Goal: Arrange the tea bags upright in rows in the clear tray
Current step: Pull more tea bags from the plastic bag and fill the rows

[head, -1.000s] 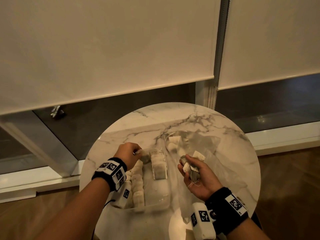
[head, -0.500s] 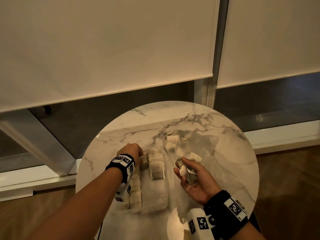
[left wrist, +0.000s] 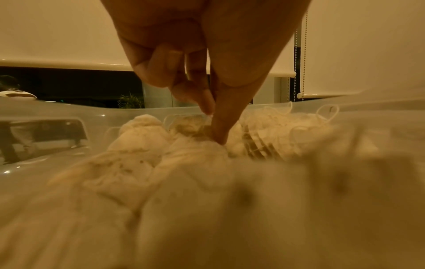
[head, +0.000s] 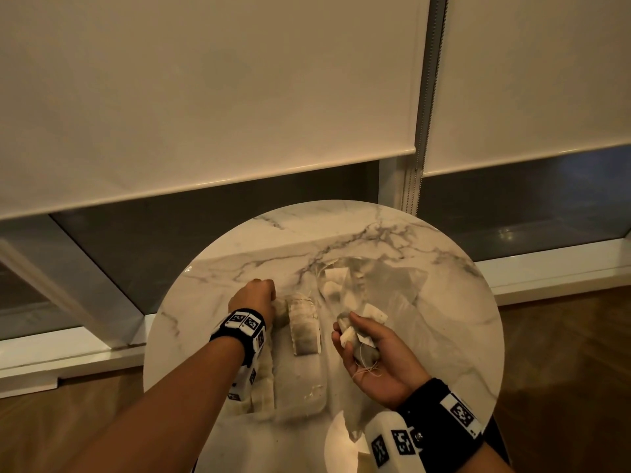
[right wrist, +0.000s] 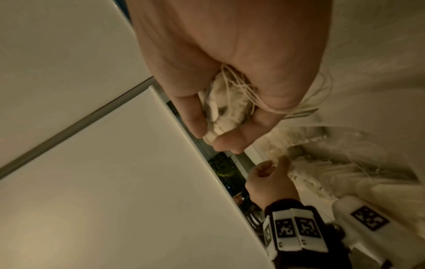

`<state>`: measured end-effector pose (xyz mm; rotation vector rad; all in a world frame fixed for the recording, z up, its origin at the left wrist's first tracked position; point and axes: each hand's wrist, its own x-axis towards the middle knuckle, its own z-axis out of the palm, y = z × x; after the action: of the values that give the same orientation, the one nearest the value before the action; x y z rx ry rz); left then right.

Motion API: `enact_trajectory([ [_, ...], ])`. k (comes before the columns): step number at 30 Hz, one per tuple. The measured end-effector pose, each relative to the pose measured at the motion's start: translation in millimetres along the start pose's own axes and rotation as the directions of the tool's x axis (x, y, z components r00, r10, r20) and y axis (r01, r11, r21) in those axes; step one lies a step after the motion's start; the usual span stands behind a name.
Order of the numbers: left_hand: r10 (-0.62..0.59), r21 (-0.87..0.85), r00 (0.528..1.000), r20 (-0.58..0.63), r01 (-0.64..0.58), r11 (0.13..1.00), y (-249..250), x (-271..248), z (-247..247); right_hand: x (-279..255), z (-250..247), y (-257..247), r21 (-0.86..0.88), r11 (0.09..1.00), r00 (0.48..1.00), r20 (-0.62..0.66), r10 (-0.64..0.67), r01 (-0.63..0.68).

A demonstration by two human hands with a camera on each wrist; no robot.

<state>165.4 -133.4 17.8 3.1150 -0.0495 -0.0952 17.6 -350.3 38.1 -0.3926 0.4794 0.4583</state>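
Table: round white marble-patterned table, carrying everything.
Tray: clear rectangular plastic tray, long axis running away from the person; upright tea bags in two rows along it.
Bag: crumpled clear plastic bag right of the tray, loose tea bags inside.
Left hand: at the tray's far end, fingertips pinching a tea bag into the left row; nearer hand.
Right hand: right of the tray, palm up, curled around spare cream tea bags.

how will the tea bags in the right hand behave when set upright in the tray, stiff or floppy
Probably floppy: the tea bags look crumpled and squashed in the right hand. Their loose strings dangle and may snag. Alone they would likely tip; the row in the clear tray stands packed together.
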Motion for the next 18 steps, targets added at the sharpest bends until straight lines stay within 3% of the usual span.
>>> enact_trajectory([
  [4, -0.006, -0.106, 1.000, -0.015, 0.005, 0.994, -3, -3, 0, 1, -2, 2, -0.048, 0.998, 0.998, 0.029, -0.048, 0.049],
  [9, 0.006, -0.354, 0.992, -0.126, -0.050, 0.934, 3, -24, -18, -3, 0, 5, -0.034, 0.997, 0.997, 0.046, -0.062, 0.064],
  [11, 0.028, -0.508, 0.989, -0.144, -0.098, 0.856, 14, -43, -27, -3, 0, 9, -0.035, 0.998, 0.996, 0.068, -0.052, 0.055],
  [14, 0.088, -0.733, 0.996, -0.033, -0.084, 0.675, 30, -72, -31, -3, 0, 15, -0.110, 0.993, 0.995, 0.097, -0.032, 0.043],
  [18, 0.241, -0.889, 0.966, 0.092, -0.029, 0.458, 43, -104, -35, -7, 4, 27, -0.258, 0.965, 0.991, 0.135, -0.001, 0.036],
])
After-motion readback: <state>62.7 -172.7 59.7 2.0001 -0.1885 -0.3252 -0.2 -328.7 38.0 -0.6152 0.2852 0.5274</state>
